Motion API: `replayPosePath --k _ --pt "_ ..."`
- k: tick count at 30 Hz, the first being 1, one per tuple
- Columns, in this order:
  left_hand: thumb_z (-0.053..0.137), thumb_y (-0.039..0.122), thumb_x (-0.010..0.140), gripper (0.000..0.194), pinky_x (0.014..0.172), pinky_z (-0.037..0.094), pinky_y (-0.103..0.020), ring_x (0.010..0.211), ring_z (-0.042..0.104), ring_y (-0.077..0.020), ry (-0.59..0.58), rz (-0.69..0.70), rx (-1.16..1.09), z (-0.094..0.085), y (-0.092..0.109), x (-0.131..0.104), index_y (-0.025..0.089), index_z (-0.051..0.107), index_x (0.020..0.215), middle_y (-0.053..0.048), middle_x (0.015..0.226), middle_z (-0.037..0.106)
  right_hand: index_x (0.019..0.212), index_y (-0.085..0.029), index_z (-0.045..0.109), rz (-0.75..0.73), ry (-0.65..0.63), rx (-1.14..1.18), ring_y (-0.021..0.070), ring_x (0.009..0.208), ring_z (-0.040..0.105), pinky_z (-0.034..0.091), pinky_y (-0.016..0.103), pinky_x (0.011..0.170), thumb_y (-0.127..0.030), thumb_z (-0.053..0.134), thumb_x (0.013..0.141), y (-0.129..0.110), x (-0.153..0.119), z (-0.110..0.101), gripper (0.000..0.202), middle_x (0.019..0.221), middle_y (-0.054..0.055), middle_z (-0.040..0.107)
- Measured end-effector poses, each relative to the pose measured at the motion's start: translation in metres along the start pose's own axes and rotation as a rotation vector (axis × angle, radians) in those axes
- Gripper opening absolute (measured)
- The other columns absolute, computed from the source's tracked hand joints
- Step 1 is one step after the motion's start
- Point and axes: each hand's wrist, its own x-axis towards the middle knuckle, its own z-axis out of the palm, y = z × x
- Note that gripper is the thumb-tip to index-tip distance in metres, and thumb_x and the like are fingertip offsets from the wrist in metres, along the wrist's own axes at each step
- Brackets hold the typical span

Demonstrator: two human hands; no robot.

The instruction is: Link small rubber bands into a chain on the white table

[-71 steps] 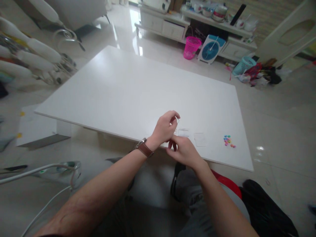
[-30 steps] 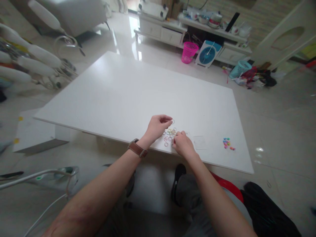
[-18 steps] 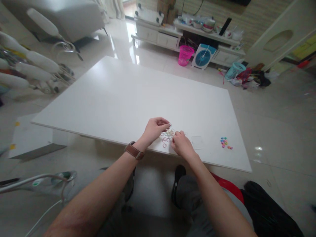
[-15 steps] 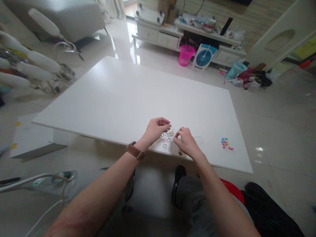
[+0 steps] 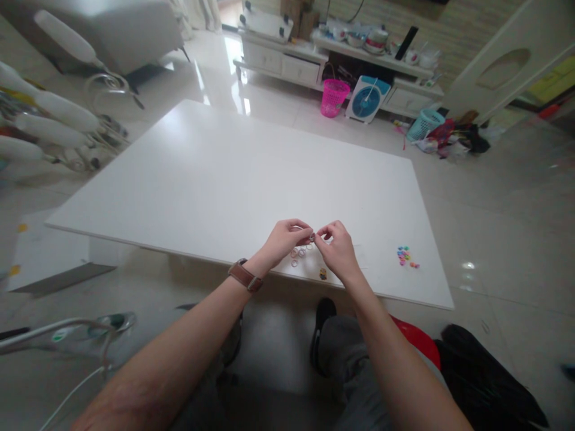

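The left hand (image 5: pixel 286 240) is pinching a small ring (image 5: pixel 312 237) between thumb and fingertips, just above the near part of the white table (image 5: pixel 233 179); the right hand (image 5: pixel 339 246) is bringing its thumb and forefinger to the ring's right side; whether those tips are gripping the ring or something too small to see, I cannot tell.

The gap between the hands is closing: half a second ago the right hand was working lower, over the loose rings (image 5: pixel 301 253); now it is meeting the left hand, so the work seems to be passing from picking among the pieces to handling one ring with both hands.

The loose rings are lying below the left fingers, some of them being hidden by the hands; a black-and-yellow piece (image 5: pixel 323 273) is sitting near the table's near edge, below the right hand, and is showing in full now that the hand is covering less there; a clear square (image 5: pixel 362 256) is lying just right of the right hand, partly hidden by it; farther right, a cluster of bright coloured pieces (image 5: pixel 404 256) is resting well apart from both hands, staying untouched.
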Motion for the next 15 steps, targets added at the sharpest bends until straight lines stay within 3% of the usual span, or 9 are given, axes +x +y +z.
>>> replayPosePath --k 4,9,15 --pt "0.087 0.023 0.068 0.028 0.074 0.055 -0.029 0.071 0.071 -0.0158 -0.001 0.041 0.071 -0.002 -0.002 -0.001 0.011 0.071 0.087 -0.009 0.077 0.077 0.072 -0.021 0.061 -0.007 0.016 0.023 0.0181 0.077 0.056 0.046 0.033 0.074 -0.027 0.065 0.081 -0.002 0.001 -0.003 0.012 0.081 0.002 0.057" --pt "0.085 0.018 0.07 0.022 0.083 0.058 -0.033 0.077 0.074 -0.0177 0.138 0.05 -0.051 -0.003 0.008 0.002 0.011 0.07 0.085 -0.008 0.076 0.076 0.079 -0.021 0.063 -0.002 -0.008 -0.008 0.0189 0.079 0.06 0.047 0.034 0.078 -0.024 0.061 0.085 0.003 0.006 -0.008 0.008 0.084 0.002 0.065" --pt "0.083 0.018 0.072 0.019 0.09 0.059 -0.035 0.08 0.075 -0.0172 0.22 0.105 -0.139 -0.009 0.018 0.005 0.01 0.072 0.085 -0.008 0.079 0.076 0.091 -0.02 0.068 -0.134 -0.306 -0.365 0.0254 0.106 0.058 0.044 0.04 0.094 -0.018 0.056 0.091 0.012 -0.002 0.003 0.012 0.102 0.009 0.071"
